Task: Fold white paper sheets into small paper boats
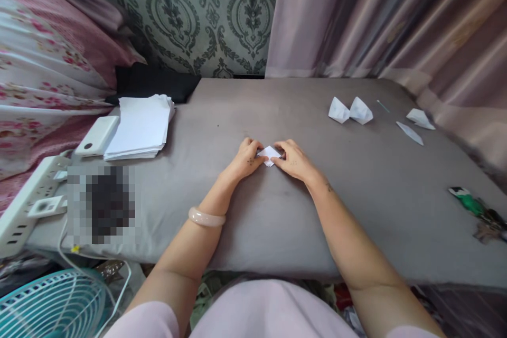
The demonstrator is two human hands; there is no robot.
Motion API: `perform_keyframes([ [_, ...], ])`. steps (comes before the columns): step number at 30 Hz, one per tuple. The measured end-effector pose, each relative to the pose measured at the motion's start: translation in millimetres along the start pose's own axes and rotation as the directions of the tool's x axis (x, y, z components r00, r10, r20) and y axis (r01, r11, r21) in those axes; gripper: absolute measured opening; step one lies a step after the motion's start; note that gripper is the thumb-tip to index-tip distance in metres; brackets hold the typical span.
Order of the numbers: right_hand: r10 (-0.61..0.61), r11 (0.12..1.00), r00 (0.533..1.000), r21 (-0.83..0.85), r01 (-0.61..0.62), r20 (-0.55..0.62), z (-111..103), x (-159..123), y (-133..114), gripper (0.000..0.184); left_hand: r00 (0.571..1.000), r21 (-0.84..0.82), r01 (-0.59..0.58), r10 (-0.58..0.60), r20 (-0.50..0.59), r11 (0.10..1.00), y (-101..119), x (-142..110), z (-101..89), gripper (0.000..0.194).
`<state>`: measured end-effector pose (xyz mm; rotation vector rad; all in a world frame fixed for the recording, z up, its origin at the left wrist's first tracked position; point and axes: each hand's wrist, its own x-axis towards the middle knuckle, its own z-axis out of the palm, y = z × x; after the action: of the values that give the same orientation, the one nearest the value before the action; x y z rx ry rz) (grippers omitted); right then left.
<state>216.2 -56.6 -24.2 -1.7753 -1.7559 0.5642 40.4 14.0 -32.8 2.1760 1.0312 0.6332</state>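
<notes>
A small piece of folded white paper (270, 154), roughly diamond-shaped, lies between my hands at the middle of the grey-covered table (253, 222). My left hand (248, 159) pinches its left corner, thumb on top and fingers curled behind. On the other side, my right hand (293, 158) grips the right corner in the same way. Both thumbs rest near the paper's centre. The undersides of the fingertips are hidden.
Folded paper shapes (350, 111) stand at the back right, with a folded paper boat shape (420, 118) farther right. A paper stack (140, 127) lies left, beside a white box (97, 136) and a power strip (34, 203). Keys (481, 216) sit right; a fan (55, 303) stands below left.
</notes>
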Motion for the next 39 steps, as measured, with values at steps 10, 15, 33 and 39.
perform_keyframes([
  [10,-0.017,0.983,0.999,0.182,0.011,0.034,-2,-5,-3,0.026,0.995,-0.298,0.058,-0.030,0.097,0.953,6,-4,-9.1,0.023],
  [15,0.003,0.950,0.996,0.311,-0.031,0.089,-7,-4,-6,0.030,0.981,-0.334,0.100,-0.037,0.190,0.937,8,-6,-17.9,0.029],
  [33,-0.321,0.918,0.944,-0.269,0.291,-0.073,-1,-5,-10,0.024,0.944,0.293,-0.317,0.331,0.001,0.902,6,-8,-6.4,0.021],
  [39,-0.216,0.972,0.976,-0.090,0.216,0.012,1,-7,-3,0.014,0.975,0.170,-0.221,0.220,0.025,0.960,2,-9,-4.8,0.012],
])
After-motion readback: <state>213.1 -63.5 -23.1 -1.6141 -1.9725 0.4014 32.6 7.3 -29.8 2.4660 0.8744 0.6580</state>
